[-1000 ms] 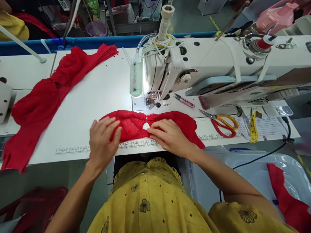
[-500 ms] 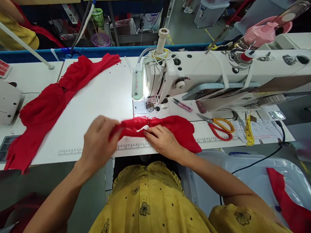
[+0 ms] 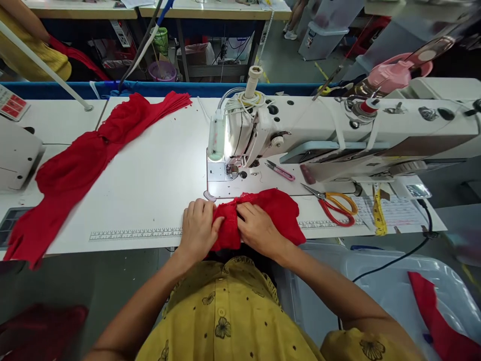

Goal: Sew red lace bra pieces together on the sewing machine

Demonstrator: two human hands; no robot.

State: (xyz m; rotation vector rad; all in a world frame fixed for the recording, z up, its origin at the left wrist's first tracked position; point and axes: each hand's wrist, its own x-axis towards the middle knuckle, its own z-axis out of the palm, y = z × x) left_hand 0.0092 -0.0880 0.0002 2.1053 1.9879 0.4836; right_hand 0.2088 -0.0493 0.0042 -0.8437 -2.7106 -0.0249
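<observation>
A gathered piece of red fabric [image 3: 280, 210] lies at the table's front edge, below the sewing machine's needle plate. Its front part hangs slightly over the edge toward my lap. My left hand [image 3: 200, 226] grips the left end, thumb on top and fingers pointing away from me. My right hand [image 3: 260, 229] pinches the fabric near its middle, fingertips curled into the folds. Just beyond, the presser foot [image 3: 232, 171] of the white sewing machine [image 3: 244, 128] stands with no fabric beneath it.
A long bunch of red fabric [image 3: 80, 163] stretches across the table's left side. Pink thread snips [image 3: 280, 170], scissors [image 3: 332, 203] and a yellow tape measure [image 3: 379, 210] lie to the right. A clear plastic bin [image 3: 370, 265] stands below. Another person's yellow sleeve [image 3: 45, 55] shows far left.
My left hand has moved right and closer to my right hand, drawing the fabric's left end in. The white patch that showed between my hands is now out of sight.
</observation>
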